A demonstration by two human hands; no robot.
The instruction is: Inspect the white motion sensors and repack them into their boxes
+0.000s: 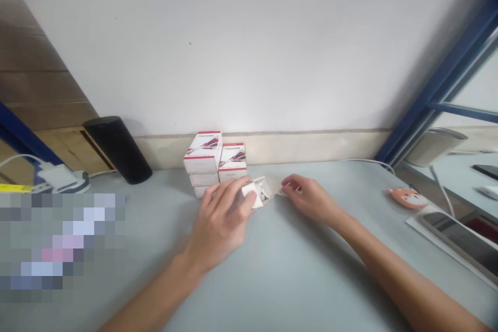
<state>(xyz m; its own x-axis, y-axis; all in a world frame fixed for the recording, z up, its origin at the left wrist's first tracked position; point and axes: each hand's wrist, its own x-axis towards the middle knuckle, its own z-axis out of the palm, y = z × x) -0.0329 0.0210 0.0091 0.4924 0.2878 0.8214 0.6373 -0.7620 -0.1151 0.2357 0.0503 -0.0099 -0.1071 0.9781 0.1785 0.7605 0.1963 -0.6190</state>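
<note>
The small white carton (pixel 257 195) lay on the grey tabletop (pixel 295 280), just in front of a stack of red-and-white boxes (pixel 213 161) that stood against the wall. The left hand (pixel 221 220) had its grip closed over the carton's near end, fingers curled across the top and the thumb tucked at the side. The right hand (pixel 307 198) held the opened end flap, its fingertips pinched on the edge of the card; what sat inside the carton was too small to make out.

The carton looked like thin card: light, easily dented, and likely to slide on the smooth tabletop unless one hand pinned it. The body was the safer place to take hold, across its two long faces, with gentle pressure so the walls did not buckle. The flap looked weak at its fold and would probably tear if pulled hard, so it seemed best held near the crease.

A black cylinder (pixel 116 148) lay off to the left, and an orange animal-shaped mouse (pixel 408 198) and a tablet (pixel 459 238) lay well apart to the right.
</note>
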